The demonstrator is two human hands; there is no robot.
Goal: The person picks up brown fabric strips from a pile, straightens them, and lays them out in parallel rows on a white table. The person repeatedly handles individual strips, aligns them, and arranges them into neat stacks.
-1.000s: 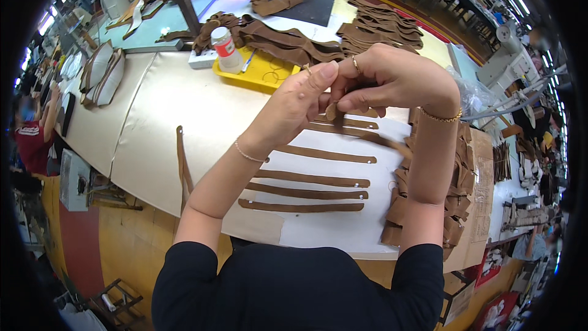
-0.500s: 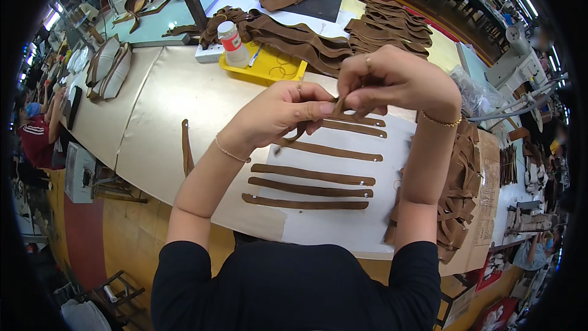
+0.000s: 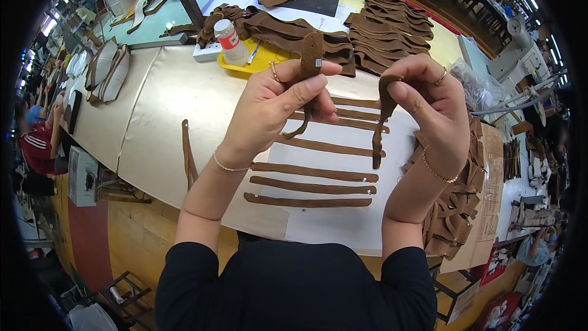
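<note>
My left hand [image 3: 260, 104] pinches a brown strip [image 3: 312, 49] between thumb and fingers. One end of it stands up, showing a small white tag, and its tail curls below the fingers. In my right hand [image 3: 438, 107], thumb and forefinger grip another brown strip [image 3: 384, 105], which hangs down beside them. The two strips look apart. Beneath my hands, several flat brown strips [image 3: 312, 190] lie in rows on a white sheet [image 3: 318, 224], many with small white tags near an end. A lone brown strip [image 3: 187, 153] rests left of my left forearm.
Loose brown strips [image 3: 450, 227] are piled at the right. Beyond my hands stand a yellow tray [image 3: 236, 71] and a white bottle [image 3: 234, 55] with a red label. Long brown pieces [image 3: 392, 30] lie stacked at the back. A co-worker in red [image 3: 38, 147] is at far left.
My hands were close together over brown material; now they are apart, each with its own strip. The right hand has moved right and down, and the left hand's strip end now points up.
</note>
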